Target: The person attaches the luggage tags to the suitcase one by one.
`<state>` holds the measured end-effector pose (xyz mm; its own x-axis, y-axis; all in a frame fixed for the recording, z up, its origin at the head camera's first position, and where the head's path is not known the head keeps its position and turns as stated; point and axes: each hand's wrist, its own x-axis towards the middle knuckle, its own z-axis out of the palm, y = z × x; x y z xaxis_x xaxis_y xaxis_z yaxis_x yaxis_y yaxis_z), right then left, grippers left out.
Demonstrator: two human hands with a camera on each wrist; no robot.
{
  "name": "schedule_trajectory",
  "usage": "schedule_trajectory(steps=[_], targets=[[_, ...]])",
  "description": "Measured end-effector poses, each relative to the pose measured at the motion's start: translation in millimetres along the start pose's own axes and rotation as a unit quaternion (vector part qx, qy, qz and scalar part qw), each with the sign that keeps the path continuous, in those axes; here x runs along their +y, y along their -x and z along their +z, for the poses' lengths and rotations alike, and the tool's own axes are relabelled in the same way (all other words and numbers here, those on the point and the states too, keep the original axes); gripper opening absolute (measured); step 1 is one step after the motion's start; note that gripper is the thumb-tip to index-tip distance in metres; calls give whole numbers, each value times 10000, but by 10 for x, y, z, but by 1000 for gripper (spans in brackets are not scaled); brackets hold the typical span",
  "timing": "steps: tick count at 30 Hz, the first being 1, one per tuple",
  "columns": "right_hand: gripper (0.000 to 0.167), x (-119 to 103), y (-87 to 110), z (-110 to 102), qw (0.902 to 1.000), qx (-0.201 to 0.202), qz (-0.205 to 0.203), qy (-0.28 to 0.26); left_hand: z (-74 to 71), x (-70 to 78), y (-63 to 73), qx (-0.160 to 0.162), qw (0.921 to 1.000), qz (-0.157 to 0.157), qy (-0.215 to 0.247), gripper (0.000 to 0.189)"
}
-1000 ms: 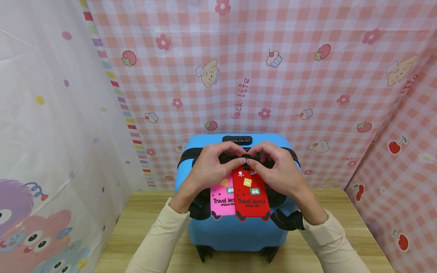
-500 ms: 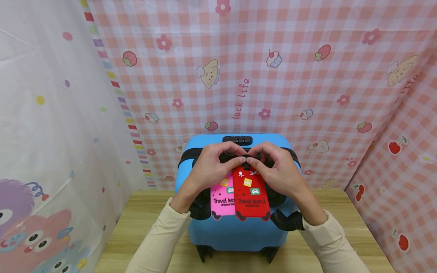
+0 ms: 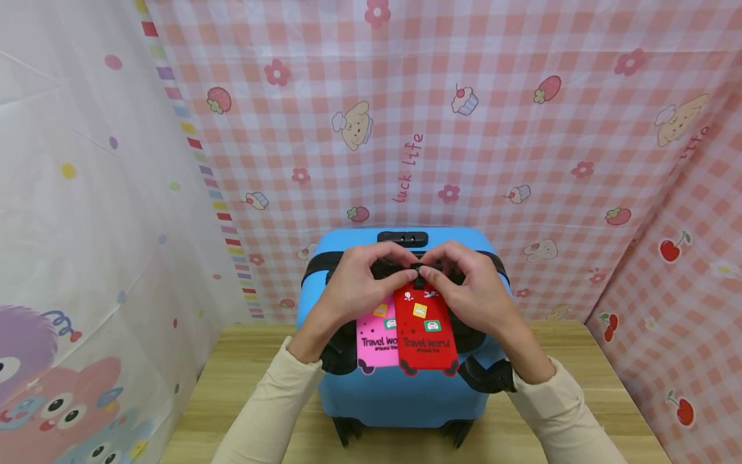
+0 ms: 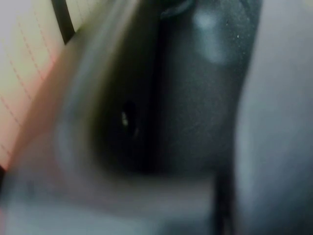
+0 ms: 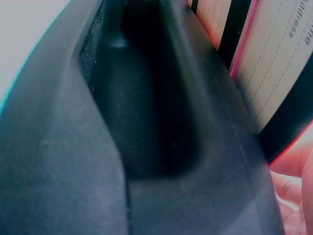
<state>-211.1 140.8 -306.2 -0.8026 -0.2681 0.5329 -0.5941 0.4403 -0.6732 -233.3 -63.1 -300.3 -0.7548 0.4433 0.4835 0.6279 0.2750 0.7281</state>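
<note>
A red luggage tag (image 3: 428,335) hangs in front of a blue suitcase (image 3: 406,406), partly overlapping a pink luggage tag (image 3: 375,345) on its left. My left hand (image 3: 355,283) and right hand (image 3: 476,287) meet fingertip to fingertip above the red tag. Between them, thumbs and forefingers pinch the tag's small black strap (image 3: 419,281), mostly hidden by the fingers. The right wrist view shows the black suitcase handle (image 5: 225,161) close up, with a lined address card (image 5: 279,58) and part of my right hand beside it. In the left wrist view the black handle (image 4: 190,107) is blurred.
The suitcase stands on a wooden table (image 3: 243,386), its black wheels (image 3: 348,428) toward me. A combination lock (image 3: 402,239) sits on its far edge, and a black band (image 3: 324,261) runs across it. Patterned curtains (image 3: 498,148) hang close behind and at both sides.
Between these frames the thumbs shift very slightly at the black strap. Both tags and the suitcase stay in place.
</note>
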Motion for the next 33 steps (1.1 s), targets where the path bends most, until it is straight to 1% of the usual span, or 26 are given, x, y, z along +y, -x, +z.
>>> schedule_trajectory(steps=[10,17,25,33], targets=[[7,-5,-7,10,9999,29,100,-10,9,14,1,-5,9999,-91,-57,12],[4,-6,-9,15,9999,90,59,-8,11,27,-1,76,9998,-142,-106,10],[4,-13,-4,20,9999,155,22,18,14,30,-3,118,9997,-217,-56,9],[5,-9,-6,25,9997,218,39,33,14,15,-3,141,9998,-137,-3,10]])
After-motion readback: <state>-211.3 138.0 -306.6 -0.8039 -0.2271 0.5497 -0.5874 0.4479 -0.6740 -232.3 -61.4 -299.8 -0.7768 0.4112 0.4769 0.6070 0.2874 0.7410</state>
